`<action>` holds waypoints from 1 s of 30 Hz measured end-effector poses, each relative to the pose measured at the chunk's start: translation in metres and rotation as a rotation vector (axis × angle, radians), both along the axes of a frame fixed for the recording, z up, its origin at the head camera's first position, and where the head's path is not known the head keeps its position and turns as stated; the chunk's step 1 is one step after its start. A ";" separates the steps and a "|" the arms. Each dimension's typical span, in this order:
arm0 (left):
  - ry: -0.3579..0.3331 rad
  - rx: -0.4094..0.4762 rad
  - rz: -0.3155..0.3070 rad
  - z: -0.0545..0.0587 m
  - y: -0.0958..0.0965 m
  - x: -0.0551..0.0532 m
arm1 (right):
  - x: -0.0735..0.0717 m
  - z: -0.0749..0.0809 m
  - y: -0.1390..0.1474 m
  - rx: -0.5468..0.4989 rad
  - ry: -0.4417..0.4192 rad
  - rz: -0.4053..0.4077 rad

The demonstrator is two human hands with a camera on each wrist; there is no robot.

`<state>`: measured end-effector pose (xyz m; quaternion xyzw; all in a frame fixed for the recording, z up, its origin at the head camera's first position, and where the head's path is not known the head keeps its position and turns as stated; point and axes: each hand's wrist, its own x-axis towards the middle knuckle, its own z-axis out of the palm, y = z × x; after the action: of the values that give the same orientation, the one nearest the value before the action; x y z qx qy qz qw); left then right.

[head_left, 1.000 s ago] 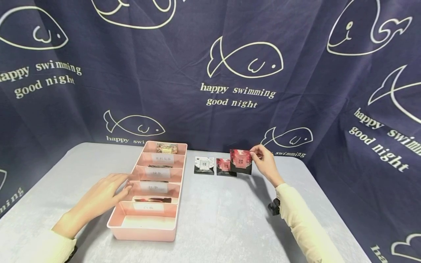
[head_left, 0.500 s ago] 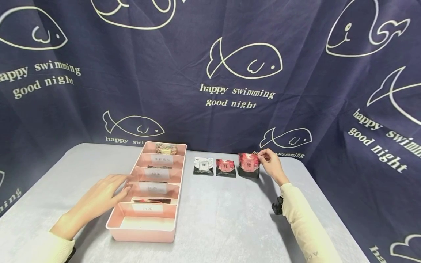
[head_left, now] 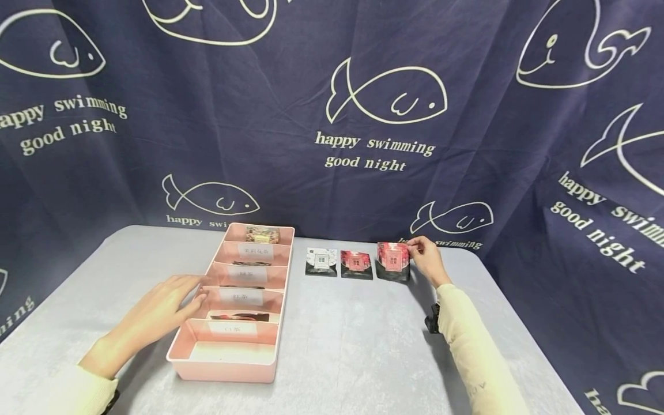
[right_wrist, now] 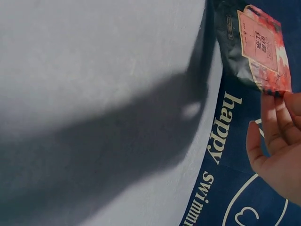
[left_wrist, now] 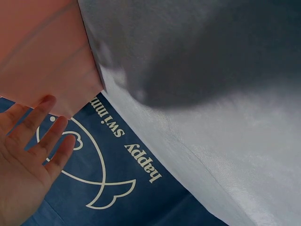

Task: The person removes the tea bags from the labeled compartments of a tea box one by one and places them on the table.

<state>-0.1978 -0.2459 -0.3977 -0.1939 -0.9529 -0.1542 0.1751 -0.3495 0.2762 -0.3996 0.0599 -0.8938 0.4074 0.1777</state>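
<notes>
My right hand (head_left: 427,258) pinches the upper right corner of a red-and-black tea sachet (head_left: 393,263). In the right wrist view, the thumb and fingertips meet at the edge of that sachet (right_wrist: 263,47). To its left on the table lie a second red-and-black tea sachet (head_left: 356,264) and a white-and-black one (head_left: 321,262). My left hand (head_left: 158,308) is at the left side of a long pink divided box (head_left: 223,369), fingers extended and touching its wall. In the left wrist view, the spread fingers of the left hand (left_wrist: 28,160) are by the pink wall (left_wrist: 51,66).
White labels (head_left: 248,274) mark the box's dividers, and a patterned packet (head_left: 262,234) sits in the far compartment. A dark red packet (head_left: 240,317) shows in the second compartment from the front. A blue curtain (head_left: 290,190) hangs behind the grey table (head_left: 358,346).
My right hand has carried the red-and-black sachet right and slightly down, away from overlapping the middle one, to the end of the row. My left hand has stayed at the box.
</notes>
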 end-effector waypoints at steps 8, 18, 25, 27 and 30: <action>-0.003 -0.001 -0.002 0.000 0.000 0.000 | -0.086 -0.092 0.051 0.118 -0.034 0.024; 0.001 0.008 -0.010 -0.001 0.000 0.000 | -0.016 -0.016 -0.004 0.275 -0.314 0.044; -0.002 0.004 -0.008 -0.001 -0.001 -0.001 | -0.032 -0.036 0.014 0.274 -0.243 0.097; -0.001 0.005 -0.011 -0.001 0.000 -0.001 | -0.024 -0.029 0.008 0.269 -0.205 0.110; 0.001 0.003 -0.015 0.000 0.000 -0.001 | -0.007 -0.011 -0.008 0.309 -0.173 0.118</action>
<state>-0.1989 -0.2463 -0.3979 -0.2007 -0.9512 -0.1568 0.1745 -0.3560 0.2682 -0.4108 0.1037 -0.9526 0.2785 0.0643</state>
